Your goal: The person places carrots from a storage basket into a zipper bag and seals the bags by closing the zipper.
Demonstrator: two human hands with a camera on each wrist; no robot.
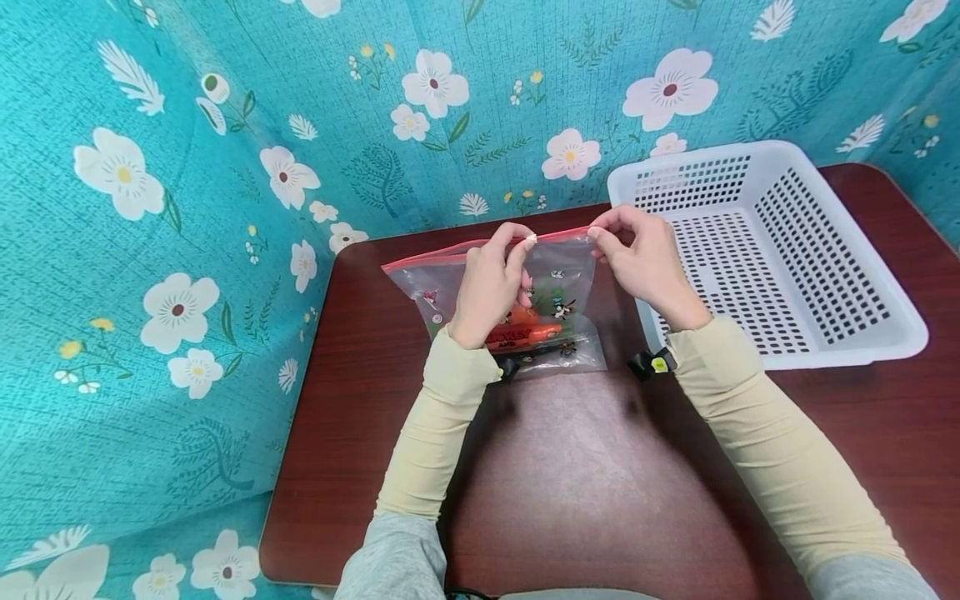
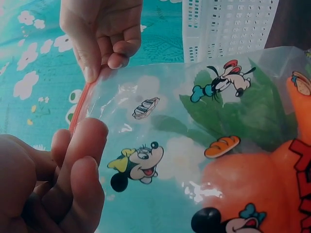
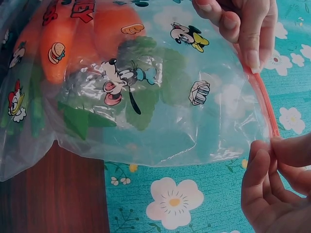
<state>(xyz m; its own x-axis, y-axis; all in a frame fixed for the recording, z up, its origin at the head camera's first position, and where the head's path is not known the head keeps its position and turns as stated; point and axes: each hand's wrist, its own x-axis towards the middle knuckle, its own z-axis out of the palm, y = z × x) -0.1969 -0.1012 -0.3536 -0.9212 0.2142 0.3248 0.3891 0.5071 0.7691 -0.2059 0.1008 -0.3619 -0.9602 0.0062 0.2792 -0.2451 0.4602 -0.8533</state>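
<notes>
A clear zip bag point(image 1: 570, 275) with a red zip strip and cartoon prints is held up over the table by its top edge. My left hand point(image 1: 491, 287) pinches the strip about midway along with thumb and fingertips. At the right-hand corner, my right hand point(image 1: 645, 254) pinches the strip's end between thumb and index finger. Inside the bag lie an orange carrot point(image 3: 56, 53), another rounded orange piece point(image 2: 243, 179) and green leaves point(image 2: 262, 107), seen through the plastic. In the right wrist view the strip point(image 3: 265, 102) runs between both hands.
A white perforated basket point(image 1: 892, 333) stands on the table's right side, close by my right hand. The dark red-brown table point(image 1: 360, 400) backs onto a teal floral cloth point(image 1: 337, 100), which also hangs at the left. Dark wrist straps point(image 1: 648, 364) sit at the cuffs.
</notes>
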